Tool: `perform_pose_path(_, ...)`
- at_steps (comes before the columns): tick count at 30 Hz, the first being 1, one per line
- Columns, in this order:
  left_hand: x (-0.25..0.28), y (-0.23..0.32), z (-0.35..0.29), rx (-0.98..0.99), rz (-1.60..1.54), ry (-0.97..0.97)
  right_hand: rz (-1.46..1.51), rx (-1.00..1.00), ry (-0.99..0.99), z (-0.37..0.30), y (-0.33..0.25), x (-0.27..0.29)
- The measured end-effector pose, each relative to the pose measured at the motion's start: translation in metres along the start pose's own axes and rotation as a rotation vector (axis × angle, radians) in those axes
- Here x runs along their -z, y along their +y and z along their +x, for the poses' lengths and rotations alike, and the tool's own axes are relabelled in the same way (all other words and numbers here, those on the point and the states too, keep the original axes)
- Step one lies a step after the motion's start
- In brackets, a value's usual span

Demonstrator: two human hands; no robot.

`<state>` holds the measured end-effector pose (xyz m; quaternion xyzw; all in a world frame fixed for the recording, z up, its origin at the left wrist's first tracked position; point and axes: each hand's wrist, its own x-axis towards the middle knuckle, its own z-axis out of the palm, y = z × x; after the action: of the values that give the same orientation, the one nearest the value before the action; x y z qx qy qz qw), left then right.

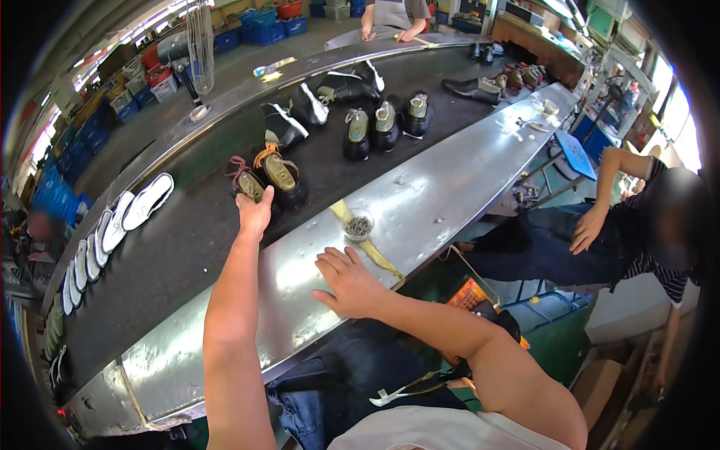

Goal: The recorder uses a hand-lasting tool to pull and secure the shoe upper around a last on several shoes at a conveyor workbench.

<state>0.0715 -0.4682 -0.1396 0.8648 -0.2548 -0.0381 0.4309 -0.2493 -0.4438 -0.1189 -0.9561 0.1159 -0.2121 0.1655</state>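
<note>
My left hand point(255, 212) is stretched forward over the dark belt, its thumb and fingers closed on the near end of a black shoe point(243, 178) with dark red laces. Right beside that shoe stands another black shoe point(280, 177) with orange laces. My right hand point(349, 283) hovers at or rests on the metal ledge, which I cannot tell apart; its fingers are spread and hold nothing. Just beyond its fingertips sits a small round dish point(358, 226) of dark little pieces, on a yellowish strip point(385, 261) lying across the ledge.
More black shoes point(385, 127) stand farther along the belt point(187, 247). White shoe pieces point(148, 201) line its left side. A person point(600, 225) sits at the right near a blue stool point(576, 156); another person's hands point(405, 34) are across the belt. A fan point(201, 56) stands behind.
</note>
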Motion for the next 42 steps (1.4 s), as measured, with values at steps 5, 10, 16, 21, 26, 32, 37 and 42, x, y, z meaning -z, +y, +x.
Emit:
perform_pose_path(5,0.048,0.012,-0.068,-0.047,-0.161,-0.251,0.019,0.057,0.133,-0.009,0.007,0.007)
perform_pose_path(10,0.136,-0.003,-0.269,-0.303,-0.473,-0.263,0.164,0.261,0.323,-0.042,0.007,0.014)
perform_pose_path(16,0.172,-0.180,-0.466,-0.113,-0.342,-0.129,0.290,0.134,-0.287,-0.226,-0.038,0.014)
perform_pose_path(21,0.151,-0.352,-0.537,1.015,-0.497,-0.263,0.308,-0.010,-0.868,-0.343,-0.065,0.018)
perform_pose_path(26,0.130,-0.332,-0.543,1.316,-0.979,-0.507,0.351,-0.264,-1.078,-0.357,-0.085,0.045)
perform_pose_path(32,0.165,-0.435,-0.545,0.912,-0.768,-0.067,0.631,-0.404,-0.777,-0.388,-0.044,-0.001)
perform_pose_path(37,0.211,-0.295,-0.525,0.534,-0.947,0.213,0.363,-1.052,-0.744,-0.430,-0.035,-0.019)
perform_pose_path(42,0.263,-0.264,-0.538,0.393,-0.992,0.233,0.811,-1.338,-0.736,-0.455,-0.028,-0.081)
